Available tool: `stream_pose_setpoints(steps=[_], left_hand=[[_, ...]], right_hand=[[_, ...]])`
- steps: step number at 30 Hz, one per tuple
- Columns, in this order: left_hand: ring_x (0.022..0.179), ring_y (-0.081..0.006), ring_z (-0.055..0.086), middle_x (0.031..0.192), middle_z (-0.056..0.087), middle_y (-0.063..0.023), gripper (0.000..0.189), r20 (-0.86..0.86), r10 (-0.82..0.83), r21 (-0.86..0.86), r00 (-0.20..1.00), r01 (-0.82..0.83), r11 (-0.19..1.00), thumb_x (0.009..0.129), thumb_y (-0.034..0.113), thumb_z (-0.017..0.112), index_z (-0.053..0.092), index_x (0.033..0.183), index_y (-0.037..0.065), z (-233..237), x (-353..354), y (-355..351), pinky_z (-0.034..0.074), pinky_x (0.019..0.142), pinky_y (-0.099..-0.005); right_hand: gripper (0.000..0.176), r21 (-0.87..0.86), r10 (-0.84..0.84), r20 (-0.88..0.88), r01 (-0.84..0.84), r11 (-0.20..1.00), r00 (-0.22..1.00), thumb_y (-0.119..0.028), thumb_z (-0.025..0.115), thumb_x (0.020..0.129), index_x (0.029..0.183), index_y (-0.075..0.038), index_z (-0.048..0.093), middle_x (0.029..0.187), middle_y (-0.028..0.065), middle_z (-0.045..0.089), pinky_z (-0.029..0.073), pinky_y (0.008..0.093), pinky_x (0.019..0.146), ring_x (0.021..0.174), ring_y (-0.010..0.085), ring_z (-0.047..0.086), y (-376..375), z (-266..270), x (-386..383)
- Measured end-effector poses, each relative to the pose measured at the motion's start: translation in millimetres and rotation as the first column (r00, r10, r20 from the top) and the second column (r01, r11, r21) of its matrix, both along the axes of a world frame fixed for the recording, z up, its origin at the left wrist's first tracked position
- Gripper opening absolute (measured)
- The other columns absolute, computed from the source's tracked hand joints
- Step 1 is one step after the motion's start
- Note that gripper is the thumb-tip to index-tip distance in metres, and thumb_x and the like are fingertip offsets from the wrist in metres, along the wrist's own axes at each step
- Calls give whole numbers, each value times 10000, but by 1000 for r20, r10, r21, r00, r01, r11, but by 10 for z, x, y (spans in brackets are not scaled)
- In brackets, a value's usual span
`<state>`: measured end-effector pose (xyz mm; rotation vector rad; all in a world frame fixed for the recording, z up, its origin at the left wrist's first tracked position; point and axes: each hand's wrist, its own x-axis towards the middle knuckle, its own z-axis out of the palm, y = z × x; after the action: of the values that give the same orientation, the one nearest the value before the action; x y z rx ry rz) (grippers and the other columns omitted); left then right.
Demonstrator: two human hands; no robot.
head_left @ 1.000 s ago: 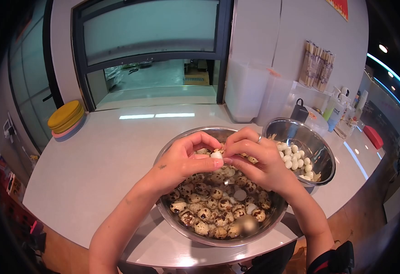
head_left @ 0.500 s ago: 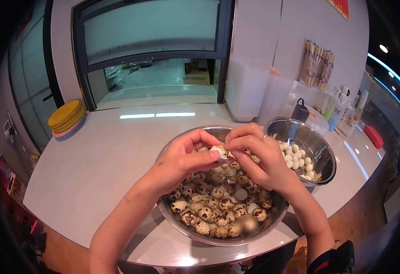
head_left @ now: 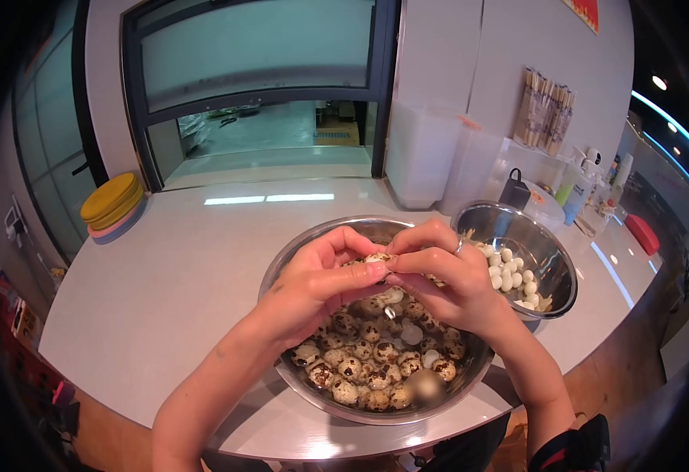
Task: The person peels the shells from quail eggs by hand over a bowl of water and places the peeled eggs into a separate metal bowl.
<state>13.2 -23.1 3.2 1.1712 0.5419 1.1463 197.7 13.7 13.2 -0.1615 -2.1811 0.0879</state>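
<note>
Near the middle of the frame, the left hand [head_left: 317, 285] and the right hand [head_left: 448, 285] are curled and pressed close together. Their fingertips pinch one small egg [head_left: 377, 257] between them, just above the big bowl [head_left: 376, 418].

I think the egg could slip out, because it is tiny and round, and drop among the spotty eggs [head_left: 360, 366] below. Squeezing too hard could squash it.

The egg seems to lie on its side, its long way running across the frame from left to right. Fingers hide its ends, so I cannot tell where the pointy end faces.

A smaller bowl [head_left: 510, 232] with white eggs [head_left: 506, 275] sits on the desk [head_left: 171, 275], right of the middle.
</note>
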Motion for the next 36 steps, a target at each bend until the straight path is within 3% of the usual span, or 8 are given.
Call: stream_pose_setpoints(steps=[11, 20, 25, 28, 33, 36], left_hand=[[953, -162, 542, 982, 524, -79, 235, -5, -9, -16, 1000, 9, 1000, 801, 111, 605, 475, 984, 41, 19, 15, -22, 434, 917, -339], [993, -180, 551, 1039, 538, -99, 227, -33, 3, -21, 999, -4, 1000, 785, 100, 622, 495, 960, 32, 5, 11, -8, 439, 905, -318], [1000, -198, 564, 1061, 540, -107, 270, -79, 7, 17, 997, -5, 1000, 775, 89, 625, 506, 1008, 23, 13, 10, 3, 442, 901, -306], [991, -193, 568, 1058, 541, -107, 304, -94, 32, 21, 995, -30, 999, 770, 85, 626, 503, 1039, 13, 27, 12, -8, 445, 893, -293], [932, -155, 572, 1014, 548, -88, 310, -107, 70, 33, 992, -66, 997, 772, 94, 631, 499, 1041, 11, 33, 18, -21, 456, 864, -282], [921, -115, 556, 981, 563, -69, 314, -69, 23, -1, 997, -23, 1000, 786, 138, 660, 512, 1032, 12, 14, -1, 0, 453, 808, -228]], right_hand=[[200, 7, -11, -2, 11, 1000, 1000, 33, 636, 670, 855, -10, 573, 840, 96, 552, 452, 326, 654, 744, 249, 547, -1, 30, 14], [131, -146, -21, -53, 13, 989, 998, 42, 595, 742, 853, 3, 535, 822, 109, 553, 451, 321, 648, 735, 248, 554, -8, 12, 2], [127, -81, -182, -59, 177, 981, 982, 24, 586, 754, 866, 4, 531, 852, 110, 557, 461, 303, 652, 760, 245, 571, 76, -3, 42], [131, -142, -207, -142, 186, 972, 968, 8, 601, 747, 868, 1, 552, 907, 107, 559, 471, 292, 682, 801, 234, 583, 22, 18, -11], [132, -110, -84, -48, 79, 991, 995, -22, 620, 750, 875, -4, 580, 948, 105, 558, 476, 286, 697, 827, 225, 589, 17, 41, 27], [123, -136, -28, -40, 23, 990, 999, -33, 621, 757, 871, -5, 585, 939, 105, 557, 474, 292, 688, 818, 222, 585, 21, 37, 17]])
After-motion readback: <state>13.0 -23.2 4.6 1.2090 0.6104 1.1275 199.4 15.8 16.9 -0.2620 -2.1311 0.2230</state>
